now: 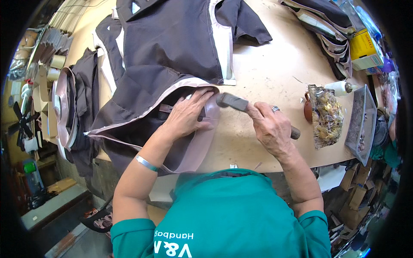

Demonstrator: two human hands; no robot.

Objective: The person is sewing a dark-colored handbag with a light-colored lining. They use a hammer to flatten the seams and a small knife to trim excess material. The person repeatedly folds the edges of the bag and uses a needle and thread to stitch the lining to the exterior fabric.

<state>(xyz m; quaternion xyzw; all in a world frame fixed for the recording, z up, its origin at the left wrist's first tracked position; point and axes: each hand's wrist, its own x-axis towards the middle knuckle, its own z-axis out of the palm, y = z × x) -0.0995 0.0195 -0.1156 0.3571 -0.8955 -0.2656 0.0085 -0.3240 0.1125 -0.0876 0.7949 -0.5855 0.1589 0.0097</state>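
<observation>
A dark brown fabric bag (pixel 142 92) with a pale pink edge strip lies on the table, its mouth gaping toward me. My left hand (pixel 186 115) reaches across the opening. Its fingers lie stretched along the inner pink rim, with the thumb apart, gripping nothing that I can see. In my right hand (pixel 274 129) is a hammer (pixel 234 103), held by the handle. The hammer's head is beside the bag's rim, close to my left fingertips; whether it touches the rim I cannot tell.
More dark fabric pieces (pixel 172 34) lie at the far side, and others hang at the left edge (pixel 81 103). Folded pieces (pixel 329 38) are stacked far right, beside a yellow box (pixel 365 49). A patterned pouch (pixel 326 116), white bottle (pixel 340 88) and mesh tray (pixel 361 124) stand at right.
</observation>
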